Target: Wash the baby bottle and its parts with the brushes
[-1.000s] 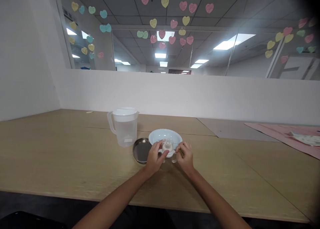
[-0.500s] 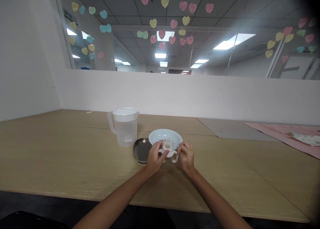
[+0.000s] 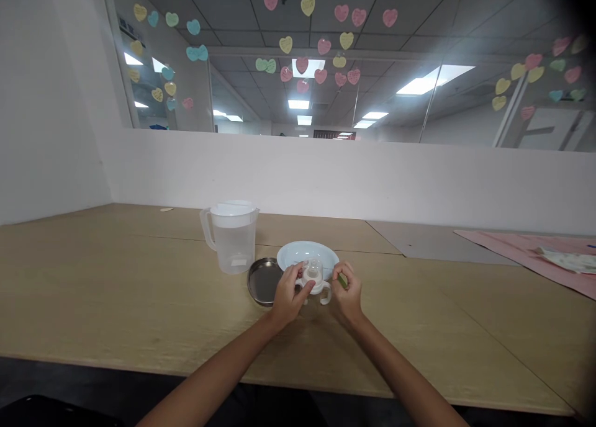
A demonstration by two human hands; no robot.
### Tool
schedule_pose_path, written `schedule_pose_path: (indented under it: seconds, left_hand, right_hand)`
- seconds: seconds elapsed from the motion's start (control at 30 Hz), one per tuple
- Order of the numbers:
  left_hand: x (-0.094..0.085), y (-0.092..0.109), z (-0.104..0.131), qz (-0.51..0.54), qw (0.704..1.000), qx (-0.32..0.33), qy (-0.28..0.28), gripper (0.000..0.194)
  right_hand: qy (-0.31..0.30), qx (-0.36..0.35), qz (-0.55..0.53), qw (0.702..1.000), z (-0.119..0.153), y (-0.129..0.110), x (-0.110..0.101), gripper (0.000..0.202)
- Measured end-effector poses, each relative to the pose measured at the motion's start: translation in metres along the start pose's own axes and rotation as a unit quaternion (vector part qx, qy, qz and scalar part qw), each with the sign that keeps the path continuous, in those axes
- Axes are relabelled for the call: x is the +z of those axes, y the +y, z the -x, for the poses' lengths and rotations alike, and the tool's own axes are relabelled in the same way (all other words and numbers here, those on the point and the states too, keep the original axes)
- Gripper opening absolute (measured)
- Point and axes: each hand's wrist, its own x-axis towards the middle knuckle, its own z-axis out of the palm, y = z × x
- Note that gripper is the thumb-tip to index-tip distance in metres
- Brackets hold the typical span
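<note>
Near the middle of the table, my left hand (image 3: 288,293) is closed on a white two-handled baby bottle top (image 3: 313,282) with a clear domed part upward. My right hand (image 3: 349,293), just right of it, pinches a thin tool with a green handle (image 3: 343,281). Its slender end seems to point left toward the clear dome, but is too small to make out. Behind both hands sits a pale blue-white bowl (image 3: 302,248), partly hidden by them. A round, shallow metal dish (image 3: 263,281) lies beside my left hand.
A translucent lidded pitcher (image 3: 235,244) stands left of the dish. Toward the far right are a grey mat (image 3: 433,244) and a pink cloth (image 3: 507,247) bearing a whitish item (image 3: 568,259). A white wall (image 3: 298,172) with a window rises behind the table.
My right hand has turned slightly, so more of the green handle shows. My left hand and the bottle top stay almost in place.
</note>
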Motion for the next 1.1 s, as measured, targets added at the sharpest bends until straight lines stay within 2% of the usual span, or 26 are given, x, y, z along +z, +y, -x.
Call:
schedule_pose_path:
  seconds: [0.17, 0.37, 0.53, 0.63, 0.7, 0.8, 0.93, 1.1]
  left_hand:
    - [-0.001, 0.003, 0.000, 0.006, 1.000, -0.001, -0.003, 0.036]
    - [0.000, 0.004, 0.000, 0.014, 1.000, -0.002, -0.004, 0.036]
    - [0.000, 0.004, -0.001, 0.008, 1.000, 0.004, -0.003, 0.036]
    - [0.000, 0.005, -0.001, 0.006, 1.000, 0.005, -0.004, 0.036]
    - [0.000, 0.005, -0.001, 0.008, 1.000, 0.006, -0.003, 0.037]
    - [-0.001, 0.004, -0.001, 0.009, 1.000, 0.011, -0.003, 0.037]
    - [-0.001, 0.003, -0.002, -0.052, 0.998, 0.034, -0.010, 0.045]
    - [0.001, -0.001, -0.004, -0.116, 0.991, 0.069, -0.009, 0.055]
  right_hand:
    - [-0.018, 0.025, -0.062, 0.998, -0.014, -0.004, 0.006, 0.008]
    - [0.011, -0.003, -0.078, 0.997, -0.036, -0.017, 0.018, 0.006]
    - [0.071, 0.007, -0.112, 0.991, -0.035, -0.014, 0.027, 0.012]
    - [0.080, 0.023, -0.120, 0.989, -0.030, -0.006, 0.028, 0.008]
    - [0.061, 0.020, -0.125, 0.990, -0.028, -0.002, 0.028, 0.006]
    - [-0.009, 0.009, -0.127, 0.992, -0.026, -0.001, 0.026, 0.020]
    - [-0.097, -0.018, -0.057, 0.994, -0.026, -0.007, 0.023, 0.024]
    - [-0.131, -0.051, 0.002, 0.990, -0.026, -0.009, 0.023, 0.022]
